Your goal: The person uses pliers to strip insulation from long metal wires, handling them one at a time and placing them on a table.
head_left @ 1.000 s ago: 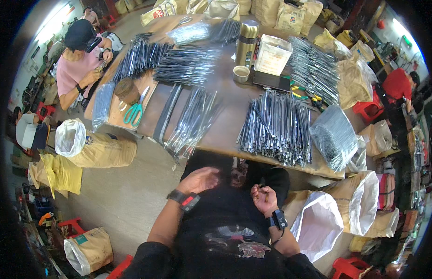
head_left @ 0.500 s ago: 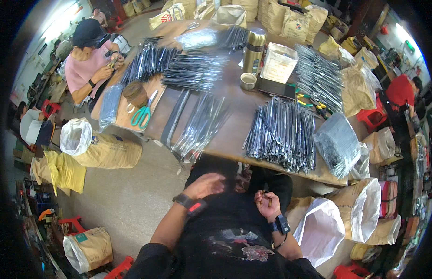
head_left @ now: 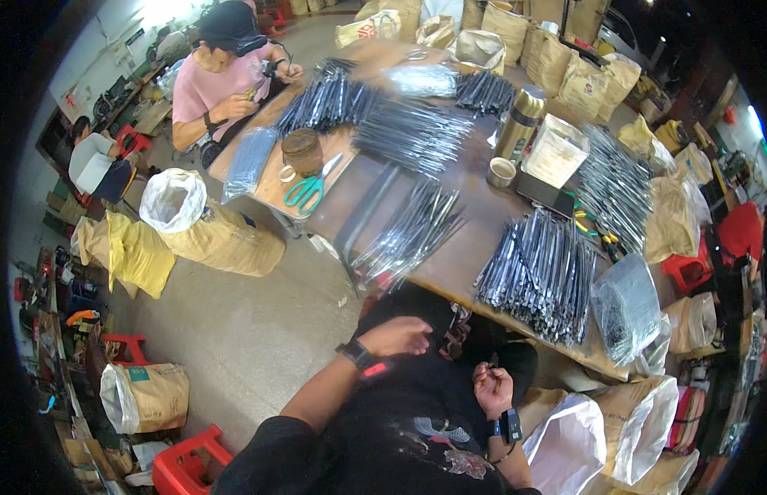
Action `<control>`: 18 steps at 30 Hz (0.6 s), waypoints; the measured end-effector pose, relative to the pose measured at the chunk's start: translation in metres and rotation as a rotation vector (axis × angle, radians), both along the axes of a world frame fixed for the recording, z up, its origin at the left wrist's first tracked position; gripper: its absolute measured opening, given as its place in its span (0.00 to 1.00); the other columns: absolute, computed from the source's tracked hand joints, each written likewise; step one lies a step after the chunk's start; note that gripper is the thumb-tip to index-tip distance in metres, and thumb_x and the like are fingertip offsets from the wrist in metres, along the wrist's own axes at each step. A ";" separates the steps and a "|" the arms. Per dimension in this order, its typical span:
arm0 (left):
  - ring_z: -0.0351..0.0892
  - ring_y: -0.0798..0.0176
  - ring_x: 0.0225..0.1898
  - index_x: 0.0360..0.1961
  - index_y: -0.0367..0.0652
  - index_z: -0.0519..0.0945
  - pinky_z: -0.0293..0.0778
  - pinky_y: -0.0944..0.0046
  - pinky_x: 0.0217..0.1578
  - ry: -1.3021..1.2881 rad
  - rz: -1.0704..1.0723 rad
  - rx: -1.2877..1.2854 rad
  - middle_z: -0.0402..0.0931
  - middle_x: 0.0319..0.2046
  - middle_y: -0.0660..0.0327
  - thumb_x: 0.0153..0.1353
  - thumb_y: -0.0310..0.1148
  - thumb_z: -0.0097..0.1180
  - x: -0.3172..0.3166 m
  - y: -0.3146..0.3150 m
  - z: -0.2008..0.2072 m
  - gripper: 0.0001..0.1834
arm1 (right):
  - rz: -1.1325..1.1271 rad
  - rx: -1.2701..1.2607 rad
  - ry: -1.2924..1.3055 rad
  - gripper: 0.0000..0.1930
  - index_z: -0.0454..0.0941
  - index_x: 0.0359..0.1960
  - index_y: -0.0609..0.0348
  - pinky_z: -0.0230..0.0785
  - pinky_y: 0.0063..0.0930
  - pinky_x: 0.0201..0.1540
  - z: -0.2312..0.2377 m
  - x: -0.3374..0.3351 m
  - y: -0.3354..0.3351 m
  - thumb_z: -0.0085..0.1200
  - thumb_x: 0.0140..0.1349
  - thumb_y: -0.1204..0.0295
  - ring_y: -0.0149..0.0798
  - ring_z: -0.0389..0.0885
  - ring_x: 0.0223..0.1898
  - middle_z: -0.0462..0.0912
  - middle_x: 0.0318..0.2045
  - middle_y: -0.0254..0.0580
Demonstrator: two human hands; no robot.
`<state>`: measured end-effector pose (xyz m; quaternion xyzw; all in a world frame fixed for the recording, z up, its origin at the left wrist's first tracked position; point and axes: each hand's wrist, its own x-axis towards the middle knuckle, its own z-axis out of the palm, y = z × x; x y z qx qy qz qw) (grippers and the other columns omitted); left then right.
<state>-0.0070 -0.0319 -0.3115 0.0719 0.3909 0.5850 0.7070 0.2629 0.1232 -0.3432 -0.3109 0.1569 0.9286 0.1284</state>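
My left hand (head_left: 397, 336) hovers over my lap, just short of the table's near edge, with its fingers loosely bent and nothing visible in them. To its right, also over my lap, my right hand (head_left: 493, 389) is closed around a small brownish metal tool (head_left: 497, 381); the fingers cover most of it, so its kind is unclear. Closest to the left hand on the table lies a fanned bundle of thin dark metal strips (head_left: 412, 235). A denser pile of similar strips (head_left: 536, 276) lies beyond the right hand.
The brown table (head_left: 458, 260) also carries teal-handled scissors (head_left: 305, 194), a gold thermos (head_left: 519, 124), a cup (head_left: 501, 172), a white container (head_left: 557, 151) and a plastic-wrapped bundle (head_left: 627, 309). Open sacks (head_left: 565, 441) stand at my right. A person in pink (head_left: 218, 91) works across the far left corner.
My view has turned and tilted, so the table and sacks sit further right and slanted. Both hands stay over my lap; the left one is less blurred.
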 end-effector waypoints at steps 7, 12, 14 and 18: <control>0.78 0.59 0.32 0.42 0.38 0.72 0.75 0.63 0.34 -0.041 -0.022 0.023 0.77 0.29 0.54 0.62 0.37 0.48 -0.002 0.001 -0.006 0.13 | -0.037 -0.004 0.001 0.06 0.71 0.25 0.67 0.72 0.28 0.34 -0.005 -0.001 0.000 0.43 0.43 0.79 0.44 0.73 0.33 0.74 0.27 0.47; 0.78 0.59 0.33 0.43 0.39 0.73 0.75 0.63 0.35 -0.053 -0.022 0.020 0.77 0.30 0.54 0.62 0.36 0.48 0.000 0.000 -0.007 0.13 | -0.020 0.013 -0.007 0.07 0.71 0.24 0.68 0.72 0.27 0.34 -0.003 0.001 0.000 0.43 0.43 0.78 0.44 0.73 0.32 0.73 0.27 0.48; 0.78 0.59 0.33 0.42 0.39 0.73 0.75 0.63 0.35 -0.053 -0.026 0.023 0.77 0.30 0.54 0.62 0.36 0.48 0.000 -0.001 -0.007 0.13 | -0.034 0.002 -0.030 0.08 0.70 0.25 0.69 0.71 0.26 0.34 0.001 -0.002 -0.003 0.44 0.43 0.77 0.44 0.73 0.31 0.73 0.27 0.48; 0.78 0.59 0.33 0.43 0.39 0.73 0.75 0.63 0.35 -0.030 -0.025 0.017 0.77 0.31 0.54 0.62 0.36 0.48 0.000 -0.001 -0.007 0.13 | -0.020 0.017 -0.042 0.08 0.69 0.25 0.70 0.71 0.26 0.34 -0.003 -0.001 -0.001 0.43 0.42 0.77 0.43 0.72 0.31 0.72 0.26 0.49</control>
